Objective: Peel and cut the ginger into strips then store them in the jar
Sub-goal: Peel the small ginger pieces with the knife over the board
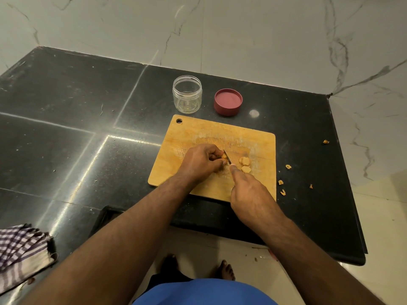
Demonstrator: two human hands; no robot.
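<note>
Your left hand [203, 160] is pinching a small ginger piece [224, 156] against the wooden cutting board [198, 133], fingers curled tight around it. Your right hand [248, 192] is gripping the knife [228, 159], its handle hidden in your fist and the blade coming down just beside your left fingertips. Two peeled ginger chunks [245, 164] are lying on the board just right of the blade. The clear jar [187, 94] is standing open on the black worktop [66, 106] beyond the board, with its red lid [228, 101] sitting beside it. Peel scraps [283, 186] are scattered off the board's right edge.

Ginger this size is likely feeling firm, fibrous and a bit slick where it is peeled, so it may be rolling under the blade. You are best holding it by its uncut end with a flat face down and your fingertips tucked back. The strips will probably be light and sticky, easier pinched up in small bundles.
</note>
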